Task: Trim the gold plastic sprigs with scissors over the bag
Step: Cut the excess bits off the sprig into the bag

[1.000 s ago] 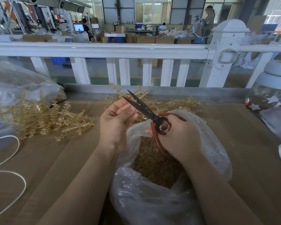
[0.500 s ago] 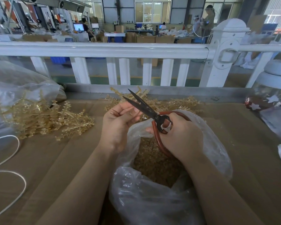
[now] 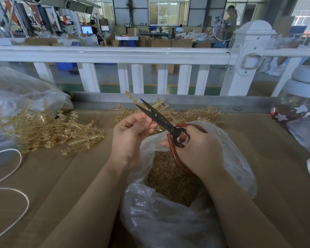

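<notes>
Right hand (image 3: pixel 199 151) grips scissors (image 3: pixel 161 120), blades slightly apart – tips beside curled left hand (image 3: pixel 131 135). Both over open bag (image 3: pixel 168 221) of gold bits – sprigs (image 3: pixel 48 129) heaped left.

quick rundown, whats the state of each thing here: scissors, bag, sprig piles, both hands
scissors: blades slightly apart, tips up and away
bag: mouth open, gold trimmings inside
left sprig pile: loose on the table
far sprig pile: loose behind the bag
left hand: fingers curled beside the blades, held piece hidden
right hand: grips the red handles
</notes>
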